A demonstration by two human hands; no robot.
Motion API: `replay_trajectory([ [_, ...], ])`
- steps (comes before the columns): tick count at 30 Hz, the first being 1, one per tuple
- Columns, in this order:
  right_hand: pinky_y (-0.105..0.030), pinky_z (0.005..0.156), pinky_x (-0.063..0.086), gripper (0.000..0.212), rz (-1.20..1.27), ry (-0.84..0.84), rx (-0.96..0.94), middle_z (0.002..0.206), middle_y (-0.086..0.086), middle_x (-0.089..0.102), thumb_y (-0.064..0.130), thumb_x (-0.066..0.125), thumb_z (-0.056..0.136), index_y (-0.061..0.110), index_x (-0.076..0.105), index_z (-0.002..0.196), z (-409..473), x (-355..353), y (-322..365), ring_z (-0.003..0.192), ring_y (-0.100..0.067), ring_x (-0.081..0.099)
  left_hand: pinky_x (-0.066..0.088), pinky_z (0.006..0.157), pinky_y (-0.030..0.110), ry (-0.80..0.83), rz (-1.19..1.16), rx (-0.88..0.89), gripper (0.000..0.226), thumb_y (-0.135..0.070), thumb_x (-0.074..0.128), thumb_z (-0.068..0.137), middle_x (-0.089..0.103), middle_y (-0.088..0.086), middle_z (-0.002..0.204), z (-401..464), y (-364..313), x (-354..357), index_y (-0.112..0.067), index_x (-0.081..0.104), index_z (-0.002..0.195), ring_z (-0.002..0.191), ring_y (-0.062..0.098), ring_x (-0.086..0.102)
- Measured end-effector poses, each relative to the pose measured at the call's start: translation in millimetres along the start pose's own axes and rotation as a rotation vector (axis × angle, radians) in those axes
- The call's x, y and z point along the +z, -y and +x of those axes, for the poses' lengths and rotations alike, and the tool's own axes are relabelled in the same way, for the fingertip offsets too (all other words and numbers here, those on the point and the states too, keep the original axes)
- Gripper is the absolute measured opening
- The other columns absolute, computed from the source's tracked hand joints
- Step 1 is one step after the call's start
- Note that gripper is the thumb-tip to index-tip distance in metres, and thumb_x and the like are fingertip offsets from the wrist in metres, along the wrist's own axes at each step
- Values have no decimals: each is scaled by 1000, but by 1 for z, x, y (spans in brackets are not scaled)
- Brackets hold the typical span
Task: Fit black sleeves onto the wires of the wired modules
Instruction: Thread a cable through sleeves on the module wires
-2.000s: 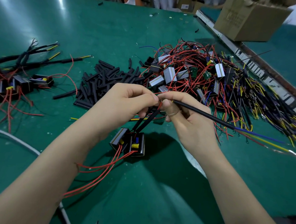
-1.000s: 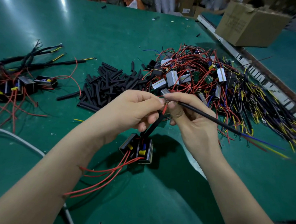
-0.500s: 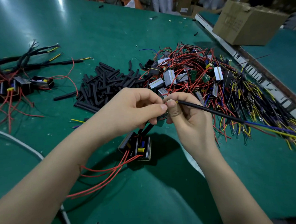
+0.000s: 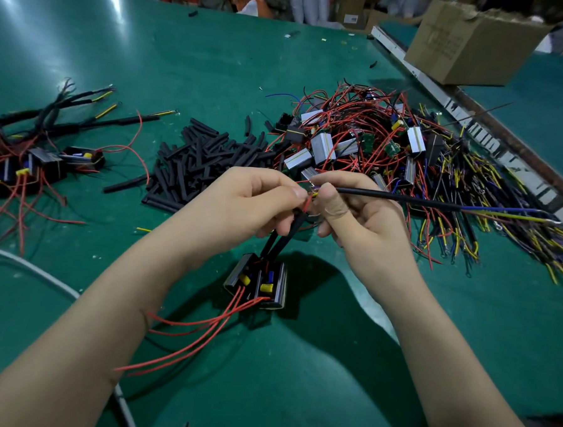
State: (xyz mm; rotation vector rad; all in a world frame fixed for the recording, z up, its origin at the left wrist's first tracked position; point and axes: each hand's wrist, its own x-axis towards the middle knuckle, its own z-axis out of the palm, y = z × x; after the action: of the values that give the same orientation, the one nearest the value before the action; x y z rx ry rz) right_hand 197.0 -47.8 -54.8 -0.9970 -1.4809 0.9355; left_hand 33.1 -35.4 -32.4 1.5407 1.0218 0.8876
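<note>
Pinching red wire ends [image 4: 308,198], the left hand [image 4: 258,200] meets the right hand [image 4: 360,217]; right fingers grip a black sleeve [image 4: 395,198]; two modules [image 4: 258,282] dangle below.

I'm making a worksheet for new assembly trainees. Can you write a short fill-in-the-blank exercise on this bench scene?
1. The table surface is ____.
2. The loose black sleeves lie in a pile ____ the hands.
3. The wires trailing from the two held modules toward the left arm are ____.
4. The box at the far right is made of ____.

Answers: green; beyond; red; cardboard
</note>
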Motion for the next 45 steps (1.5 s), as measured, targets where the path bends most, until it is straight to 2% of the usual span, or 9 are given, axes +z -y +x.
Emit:
replay_trajectory([
  [6,-11,54,40,14,-13,-4,-34,74,4,63,33,60,84,22,65,93,-1,-1,-2,55,-6,55,34,61,28,1,-31,17,27,-20,55,93,55,-7,54,-1,2,2,-25,69,71,62,16,41],
  [12,-17,58,47,5,-59,-34,-93,75,9,63,23,61,89,26,65,90,-2,-1,-3,59,-4,55,37,52,8,19,39,123,18,-13,58,92,57,-10,52,-3,3,1,-20,66,78,51,0,49],
  [22,-16,58,45,7,-30,14,-159,68,15,62,18,60,90,22,65,88,-3,-1,-1,60,-1,55,39,54,10,134,-13,156,8,-24,62,85,59,-7,56,-6,3,-6,-23,69,81,55,1,53],
  [27,-14,58,43,8,33,8,-171,74,14,64,15,60,88,21,64,88,-4,1,-1,61,-1,55,36,48,9,111,-95,91,15,-22,58,81,51,-9,50,-6,-1,-4,-23,70,71,48,0,46],
  [31,-22,67,44,6,-40,-49,-272,85,3,60,20,59,87,23,64,89,-5,4,-2,73,-3,56,21,35,9,204,-279,-95,16,-23,57,78,38,-9,42,-7,-4,-1,-18,66,66,35,0,30],
  [34,-22,68,42,6,-84,-67,-360,87,14,57,17,59,89,20,64,90,-5,4,-4,74,-3,55,10,37,13,289,-397,-223,13,-23,63,76,33,-12,39,-7,-4,-2,-19,55,66,34,-1,24],
  [37,-20,67,42,8,-92,-65,-395,86,19,56,15,58,92,17,65,89,-6,4,-6,72,-2,55,13,36,12,358,-509,-304,17,-27,63,74,32,-13,35,-8,-4,-5,-16,50,76,31,-3,24],
  [43,-17,73,39,10,-314,-149,-526,86,10,53,8,56,93,7,65,90,-6,5,-5,79,-5,52,21,37,12,277,-411,-234,19,-27,59,80,38,-10,43,-7,-7,-4,-21,58,62,36,1,30],
  [45,-16,75,38,12,-394,-181,-527,85,3,54,8,55,93,2,65,88,-6,4,-4,79,-6,50,25,39,10,183,-292,-161,12,-26,70,76,45,-8,48,-7,-10,-2,-22,66,66,41,2,35],
])
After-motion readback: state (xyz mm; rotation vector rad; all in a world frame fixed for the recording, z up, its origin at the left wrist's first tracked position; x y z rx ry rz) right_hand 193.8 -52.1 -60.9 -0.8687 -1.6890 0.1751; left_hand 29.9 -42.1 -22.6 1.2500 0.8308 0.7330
